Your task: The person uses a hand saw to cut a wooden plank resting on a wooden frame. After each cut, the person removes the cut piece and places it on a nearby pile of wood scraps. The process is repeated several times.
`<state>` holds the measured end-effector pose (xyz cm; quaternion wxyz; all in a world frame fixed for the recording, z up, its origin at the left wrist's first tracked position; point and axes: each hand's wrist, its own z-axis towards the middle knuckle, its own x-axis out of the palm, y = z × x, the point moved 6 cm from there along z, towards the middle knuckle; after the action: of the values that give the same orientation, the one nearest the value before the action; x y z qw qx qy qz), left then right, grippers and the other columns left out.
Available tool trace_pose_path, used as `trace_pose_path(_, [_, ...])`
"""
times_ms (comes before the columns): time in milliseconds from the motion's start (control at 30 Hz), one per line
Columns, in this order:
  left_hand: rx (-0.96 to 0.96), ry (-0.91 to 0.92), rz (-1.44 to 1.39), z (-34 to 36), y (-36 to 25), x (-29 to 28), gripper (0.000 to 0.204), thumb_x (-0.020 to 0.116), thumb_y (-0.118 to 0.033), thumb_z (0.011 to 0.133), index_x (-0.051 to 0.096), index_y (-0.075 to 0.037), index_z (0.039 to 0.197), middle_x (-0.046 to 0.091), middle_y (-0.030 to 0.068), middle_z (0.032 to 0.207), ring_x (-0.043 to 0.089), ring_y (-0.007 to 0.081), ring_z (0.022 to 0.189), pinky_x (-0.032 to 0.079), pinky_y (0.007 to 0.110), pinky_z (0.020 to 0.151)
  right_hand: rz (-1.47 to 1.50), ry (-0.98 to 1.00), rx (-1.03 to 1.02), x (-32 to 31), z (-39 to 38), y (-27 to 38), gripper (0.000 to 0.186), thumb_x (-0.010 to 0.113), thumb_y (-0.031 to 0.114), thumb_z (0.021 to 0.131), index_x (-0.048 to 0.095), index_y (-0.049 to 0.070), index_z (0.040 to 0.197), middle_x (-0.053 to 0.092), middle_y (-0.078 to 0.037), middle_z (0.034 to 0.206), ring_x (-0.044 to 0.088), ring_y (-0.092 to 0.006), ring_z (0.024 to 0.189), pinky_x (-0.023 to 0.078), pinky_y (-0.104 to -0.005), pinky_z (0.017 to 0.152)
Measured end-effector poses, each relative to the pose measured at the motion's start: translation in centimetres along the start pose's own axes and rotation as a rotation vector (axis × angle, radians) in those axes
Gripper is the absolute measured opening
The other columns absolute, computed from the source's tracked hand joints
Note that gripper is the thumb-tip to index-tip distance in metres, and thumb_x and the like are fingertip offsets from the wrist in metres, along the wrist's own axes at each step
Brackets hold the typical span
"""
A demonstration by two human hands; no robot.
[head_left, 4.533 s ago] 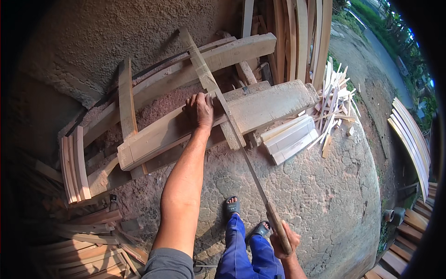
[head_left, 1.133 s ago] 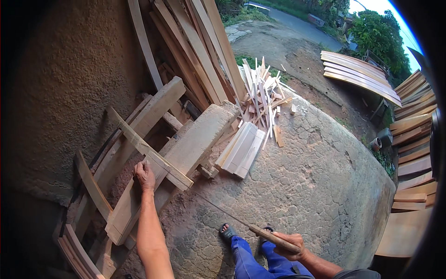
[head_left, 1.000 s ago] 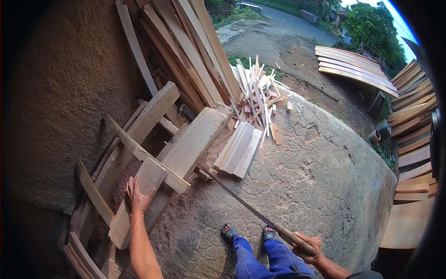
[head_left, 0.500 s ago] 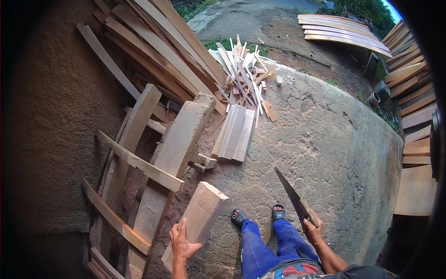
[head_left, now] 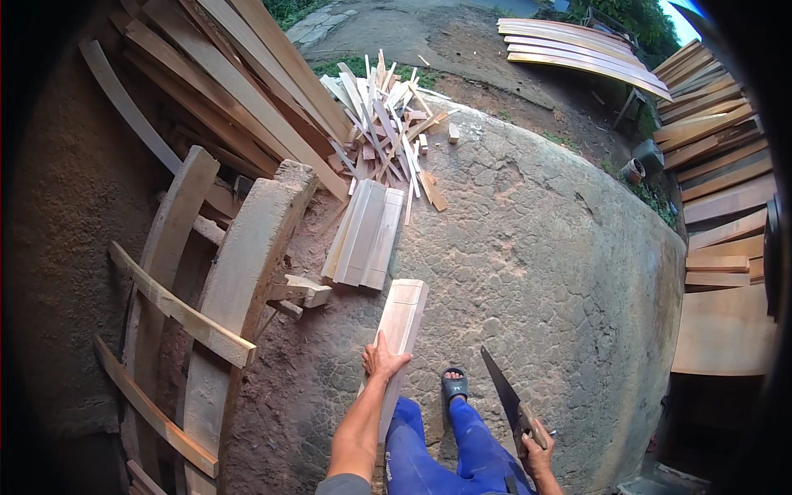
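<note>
The left hand (head_left: 383, 361) is wrapped round 1 pale wood piece (head_left: 404, 307) near the legs (head_left: 487, 458), mid-length, probably for balance. A handsaw (head_left: 510, 398) is gripped in the right hand (head_left: 538, 454), pointed away, safer probably. Similar boards (head_left: 364, 235) are laid beyond.

Smooth wooden board (head_left: 407, 307), metal saw blade (head_left: 502, 381), rough ground (head_left: 520, 256).

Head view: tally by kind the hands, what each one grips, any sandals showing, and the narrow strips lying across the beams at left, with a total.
Left hand and right hand: 2
Saw: 1
Held wood, counted as one load: 1
Sandal: 1
Narrow strips: 2
Total: 7
</note>
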<state>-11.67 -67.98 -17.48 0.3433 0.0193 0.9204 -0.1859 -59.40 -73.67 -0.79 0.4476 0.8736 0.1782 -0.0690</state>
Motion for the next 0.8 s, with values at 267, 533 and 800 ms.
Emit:
trace_pose_path(267, [0.131, -0.354, -0.179, 10.8, -13.7, -15.5, 0.086, 0.064, -0.029, 0.092, 0.016, -0.004, 0.159, 0.017, 0.0383, 0.158, 0.03, 0.0584, 0.141, 0.035, 0.055, 0.115, 0.019, -0.063, 0.094, 0.9, -1.5, -1.1, 0.054, 0.07, 0.007, 0.079, 0.061, -0.003, 0.131, 0.061, 0.0, 0.09, 0.054, -0.009, 0.076, 0.046, -0.0248, 0.067])
trace_pose_path(533, [0.213, -0.141, -0.126, 3.2, 2.4, -9.3, 0.081, 0.064, -0.036, 0.092, 0.029, -0.002, 0.156, 0.026, 0.03, 0.16, 0.034, 0.0491, 0.143, 0.032, 0.049, 0.118, 0.033, 0.084, 0.065, 4.9, -0.3, -2.9, 0.055, 0.068, 0.007, 0.08, 0.061, -0.001, 0.134, 0.063, -0.001, 0.089, 0.057, -0.0097, 0.074, 0.048, -0.0265, 0.066])
trace_pose_path(800, [-0.499, 0.169, -0.28, -23.2, 39.2, 4.3, 0.072, 0.065, -0.044, 0.091, 0.048, -0.003, 0.147, 0.05, 0.0207, 0.149, 0.045, 0.0336, 0.141, 0.035, 0.041, 0.116, -0.158, 0.328, -0.15, 16.1, -3.0, 5.0, 0.062, 0.073, 0.013, 0.081, 0.057, -0.006, 0.137, 0.067, -0.009, 0.117, 0.063, -0.0157, 0.103, 0.049, -0.0281, 0.092])
